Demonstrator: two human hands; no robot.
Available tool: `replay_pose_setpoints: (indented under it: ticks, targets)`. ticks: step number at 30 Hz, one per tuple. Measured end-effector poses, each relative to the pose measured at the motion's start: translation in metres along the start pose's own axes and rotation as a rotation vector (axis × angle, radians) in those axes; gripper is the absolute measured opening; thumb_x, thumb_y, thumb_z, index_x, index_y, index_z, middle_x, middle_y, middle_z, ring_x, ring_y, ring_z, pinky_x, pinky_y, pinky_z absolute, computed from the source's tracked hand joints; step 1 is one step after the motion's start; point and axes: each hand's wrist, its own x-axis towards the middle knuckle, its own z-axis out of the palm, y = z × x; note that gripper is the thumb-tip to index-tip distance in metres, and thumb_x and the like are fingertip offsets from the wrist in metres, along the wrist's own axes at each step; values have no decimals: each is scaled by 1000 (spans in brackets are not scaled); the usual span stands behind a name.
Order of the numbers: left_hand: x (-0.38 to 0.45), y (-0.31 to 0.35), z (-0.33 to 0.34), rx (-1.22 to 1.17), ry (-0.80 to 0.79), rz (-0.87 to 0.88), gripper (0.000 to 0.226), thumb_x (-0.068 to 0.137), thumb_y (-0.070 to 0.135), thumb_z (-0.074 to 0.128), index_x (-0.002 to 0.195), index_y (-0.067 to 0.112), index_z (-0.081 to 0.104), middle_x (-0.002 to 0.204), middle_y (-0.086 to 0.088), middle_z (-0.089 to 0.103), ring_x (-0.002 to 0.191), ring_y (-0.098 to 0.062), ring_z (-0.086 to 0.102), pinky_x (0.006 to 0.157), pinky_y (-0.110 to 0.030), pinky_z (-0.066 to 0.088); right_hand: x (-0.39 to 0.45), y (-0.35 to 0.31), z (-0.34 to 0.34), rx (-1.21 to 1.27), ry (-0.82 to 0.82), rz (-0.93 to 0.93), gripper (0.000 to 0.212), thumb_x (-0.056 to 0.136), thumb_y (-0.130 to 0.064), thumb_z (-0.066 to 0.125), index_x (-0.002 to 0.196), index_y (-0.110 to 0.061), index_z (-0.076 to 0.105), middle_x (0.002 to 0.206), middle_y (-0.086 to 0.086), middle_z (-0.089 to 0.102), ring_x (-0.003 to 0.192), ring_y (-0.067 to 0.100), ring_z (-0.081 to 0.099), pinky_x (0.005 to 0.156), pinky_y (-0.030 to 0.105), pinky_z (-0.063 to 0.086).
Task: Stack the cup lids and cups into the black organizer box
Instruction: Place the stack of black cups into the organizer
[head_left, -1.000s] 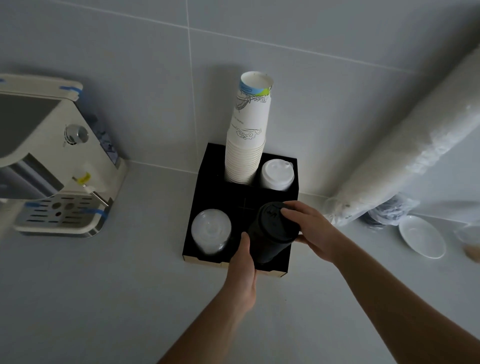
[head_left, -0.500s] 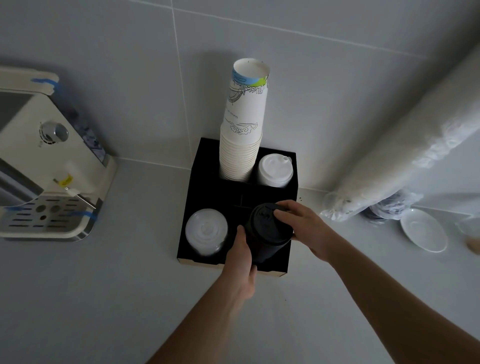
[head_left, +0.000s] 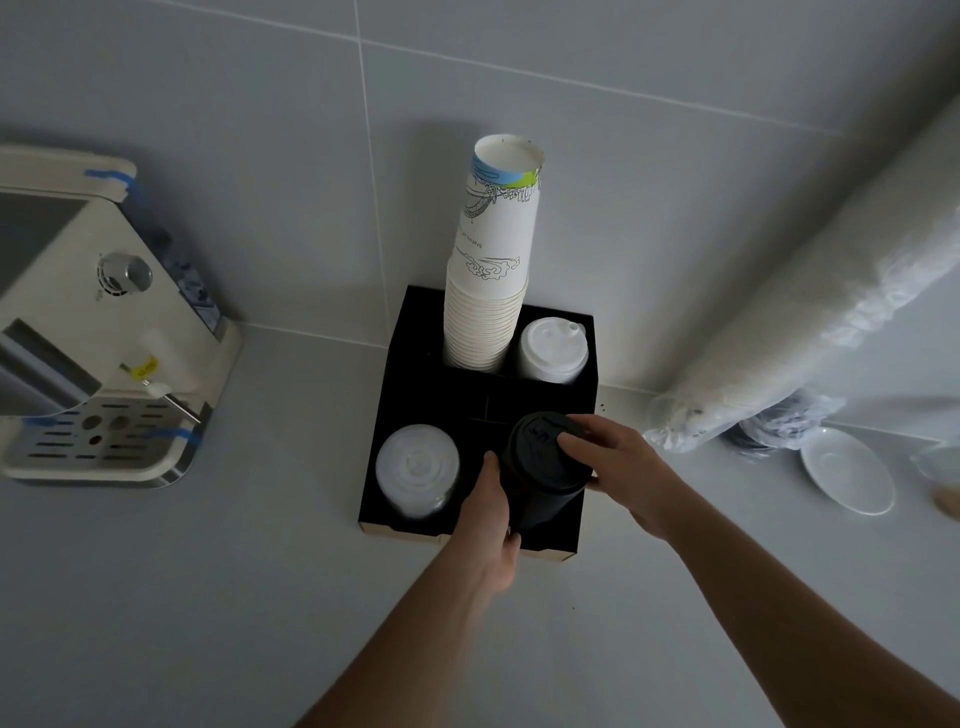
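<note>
The black organizer box (head_left: 415, 343) stands against the tiled wall. A tall stack of white paper cups (head_left: 493, 260) fills its back left slot, white lids (head_left: 553, 348) the back right, clear lids (head_left: 415, 465) the front left. A stack of black lids (head_left: 537, 478) sits tilted in the front right slot. My left hand (head_left: 491, 519) grips its lower left side. My right hand (head_left: 618, 467) presses on its top from the right.
A cream coffee machine (head_left: 98, 332) with blue tape stands at the left. A long plastic sleeve of cups (head_left: 810, 322) leans against the wall at the right. A white saucer (head_left: 847, 470) lies beyond it, by bagged dark lids (head_left: 779, 426).
The stack of black lids has sunk a little lower into the front right slot. Both hands stay on it; my view has shifted slightly.
</note>
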Motion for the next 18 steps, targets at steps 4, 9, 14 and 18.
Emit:
replay_pose_setpoints:
  ticks: [4, 9, 14, 18]
  targets:
    - [5, 2, 6, 53, -9, 0, 60, 90, 61, 43, 136, 23, 50, 144, -1, 51, 137, -20, 40, 118, -38, 27, 1, 3, -7, 29, 26, -29, 27, 92, -14, 63, 117, -22, 68, 110, 5, 74, 104, 21, 70, 90, 37, 57]
    - [10, 0, 12, 117, -4, 19, 60, 88, 64, 42, 134, 27, 51, 141, 4, 54, 134, -16, 43, 112, -35, 27, 4, 9, -8, -13, 112, -58, 27, 84, -29, 68, 110, -34, 69, 107, -2, 75, 100, 21, 71, 92, 46, 58]
    - [17, -5, 12, 144, -14, 28, 60, 90, 64, 38, 135, 27, 51, 141, 4, 55, 135, -16, 43, 114, -35, 25, 3, 17, -3, -86, 157, -91, 40, 73, -49, 66, 113, -42, 67, 107, -8, 74, 100, 13, 70, 94, 42, 56]
    - [14, -6, 9, 173, -7, 61, 60, 93, 60, 37, 137, 22, 50, 138, 4, 55, 127, -17, 48, 102, -31, 32, 1, 16, -1, -163, 187, -109, 30, 89, -32, 64, 119, -32, 65, 107, -8, 72, 102, 10, 67, 92, 33, 55]
